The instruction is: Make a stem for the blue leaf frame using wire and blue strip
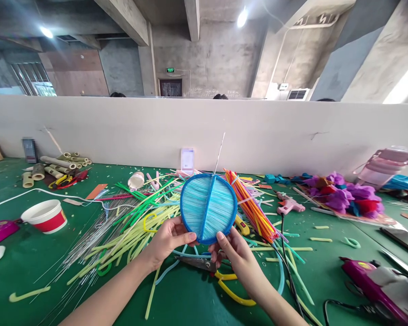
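Note:
I hold a round blue pipe-cleaner piece upright over the table's near middle. Its dark blue rim and centre rib frame light blue strands, and a thin pale wire sticks up from the top. My left hand pinches the lower left rim, thumb in front. On the lower right rim, my right hand grips with its thumb in front too; its other fingers are partly hidden behind. Below the piece lie scissors with yellow handles, partly covered by my right hand. Yellow-green pipe cleaners spread beside my left hand.
Orange pipe cleaners and a pink glue gun lie to the right, near purple and red petals. At left stand a paper cup and bamboo pieces. A phone leans against the partition. Black cables run at right.

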`<control>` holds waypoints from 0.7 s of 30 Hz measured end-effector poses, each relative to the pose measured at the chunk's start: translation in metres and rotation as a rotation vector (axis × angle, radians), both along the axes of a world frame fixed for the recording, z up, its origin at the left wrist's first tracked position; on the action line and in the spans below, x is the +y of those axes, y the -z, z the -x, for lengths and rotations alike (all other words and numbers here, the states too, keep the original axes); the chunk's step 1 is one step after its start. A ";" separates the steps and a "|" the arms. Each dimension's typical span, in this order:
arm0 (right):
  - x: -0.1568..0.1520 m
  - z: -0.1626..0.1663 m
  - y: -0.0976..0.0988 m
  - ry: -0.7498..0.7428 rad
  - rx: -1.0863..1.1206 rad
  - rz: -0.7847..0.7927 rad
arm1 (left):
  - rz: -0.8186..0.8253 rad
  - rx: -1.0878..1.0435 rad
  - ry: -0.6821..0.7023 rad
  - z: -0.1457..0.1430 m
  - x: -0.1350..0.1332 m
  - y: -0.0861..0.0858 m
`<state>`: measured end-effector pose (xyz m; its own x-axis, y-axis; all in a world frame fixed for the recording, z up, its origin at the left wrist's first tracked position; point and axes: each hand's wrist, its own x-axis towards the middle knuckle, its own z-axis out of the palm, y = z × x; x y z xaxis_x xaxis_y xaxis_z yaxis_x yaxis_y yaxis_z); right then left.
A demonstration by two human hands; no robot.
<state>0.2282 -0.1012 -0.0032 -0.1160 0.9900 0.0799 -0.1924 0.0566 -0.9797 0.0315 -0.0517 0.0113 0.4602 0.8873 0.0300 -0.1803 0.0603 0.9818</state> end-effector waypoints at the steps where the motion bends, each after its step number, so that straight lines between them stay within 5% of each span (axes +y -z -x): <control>1: 0.000 0.000 0.000 0.003 -0.003 -0.002 | 0.005 -0.002 -0.008 0.000 0.000 0.000; 21: -0.003 -0.004 -0.003 -0.064 -0.059 0.033 | -0.058 -0.117 -0.113 -0.001 0.006 0.011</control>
